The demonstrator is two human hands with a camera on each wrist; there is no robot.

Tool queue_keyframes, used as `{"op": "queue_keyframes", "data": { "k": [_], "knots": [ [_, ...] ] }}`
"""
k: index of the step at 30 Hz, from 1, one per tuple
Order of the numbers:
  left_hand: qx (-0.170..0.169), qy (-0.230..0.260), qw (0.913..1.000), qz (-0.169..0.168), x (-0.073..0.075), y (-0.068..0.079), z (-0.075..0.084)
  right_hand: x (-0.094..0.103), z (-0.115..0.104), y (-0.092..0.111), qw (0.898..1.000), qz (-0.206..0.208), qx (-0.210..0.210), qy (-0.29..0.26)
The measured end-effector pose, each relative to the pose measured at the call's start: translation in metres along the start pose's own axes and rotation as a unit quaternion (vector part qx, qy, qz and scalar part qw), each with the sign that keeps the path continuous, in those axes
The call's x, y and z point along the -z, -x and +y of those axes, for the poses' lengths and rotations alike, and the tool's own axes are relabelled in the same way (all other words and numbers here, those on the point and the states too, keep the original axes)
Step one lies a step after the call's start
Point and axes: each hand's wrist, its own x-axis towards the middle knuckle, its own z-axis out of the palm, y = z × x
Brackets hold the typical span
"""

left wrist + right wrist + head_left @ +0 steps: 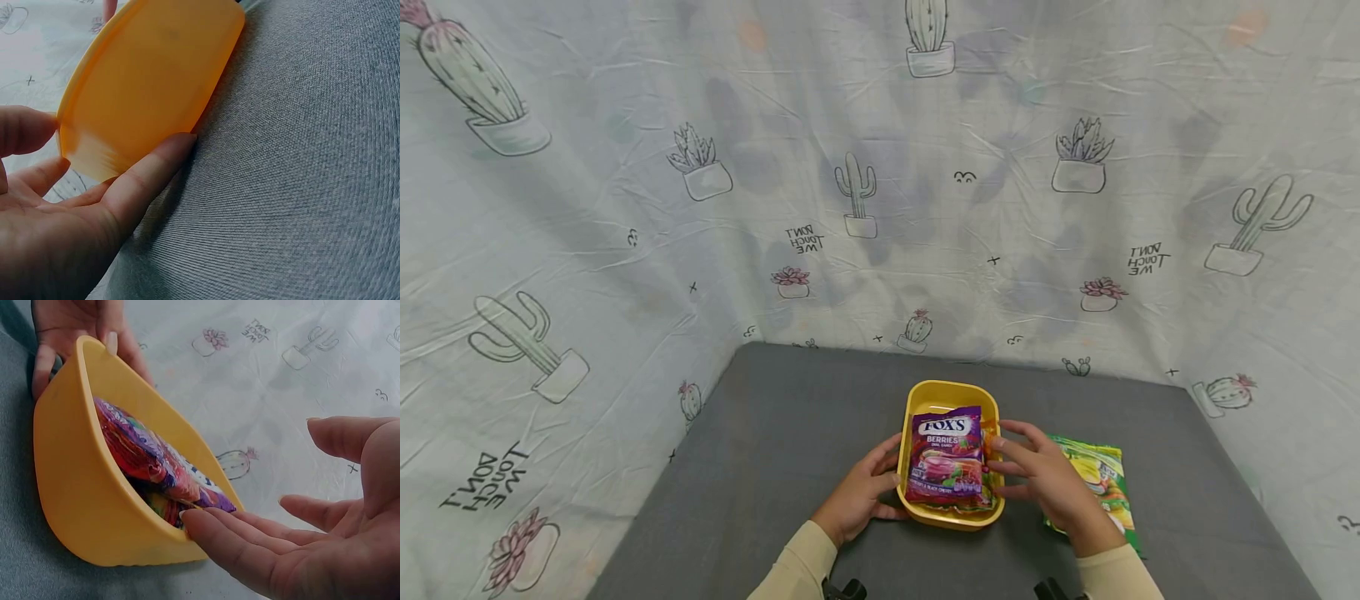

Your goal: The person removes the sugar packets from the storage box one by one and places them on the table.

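A yellow plastic container (951, 523) stands on the grey surface. Inside it lies a purple Fox's Berries candy bag (946, 458), on top of another colourful packet (161, 506) that is mostly hidden. My left hand (859, 492) grips the container's left side, its thumb at the rim and its other fingers against the outer wall. On the opposite side, my right hand (1048, 475) has its fingers spread and loosely extended, the fingertips at the right rim beside the bags. Nothing is held in that hand. A green and yellow packet (1101, 483) lies flat just right of it, partly covered by the hand and wrist.
The grey cloth-covered tabletop (805, 417) reaches back to a white curtain (880, 167) printed with cacti, which also encloses both sides. Dark wrist-camera parts (844, 590) show at the bottom edge.
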Motion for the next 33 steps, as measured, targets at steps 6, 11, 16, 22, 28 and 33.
{"op": "queue_keyframes", "data": {
  "k": [6, 11, 16, 22, 28, 33],
  "knots": [
    [0.000, 0.000, 1.0000, -0.002, 0.000, 0.001, 0.001, -0.006, -0.002, 0.000, 1.000, -0.005, -0.001, 0.004],
    [0.001, 0.002, 1.0000, -0.002, 0.000, 0.001, 0.001, -0.010, -0.001, -0.001, 1.000, -0.008, -0.006, 0.003],
    [0.003, 0.003, 1.0000, 0.001, 0.000, 0.001, 0.001, -0.016, 0.000, -0.003, 1.000, -0.010, -0.004, 0.010],
    [0.004, 0.006, 1.0000, 0.002, 0.000, 0.001, 0.001, -0.021, 0.002, -0.009, 1.000, -0.008, -0.004, 0.014],
    [0.008, 0.009, 0.9999, 0.003, 0.001, 0.001, 0.000, -0.026, 0.004, -0.015, 1.000, -0.004, -0.012, 0.015],
    [0.007, 0.013, 0.9999, 0.000, 0.001, 0.001, 0.000, -0.028, 0.005, -0.019, 1.000, -0.002, -0.013, 0.014]
  ]
}}
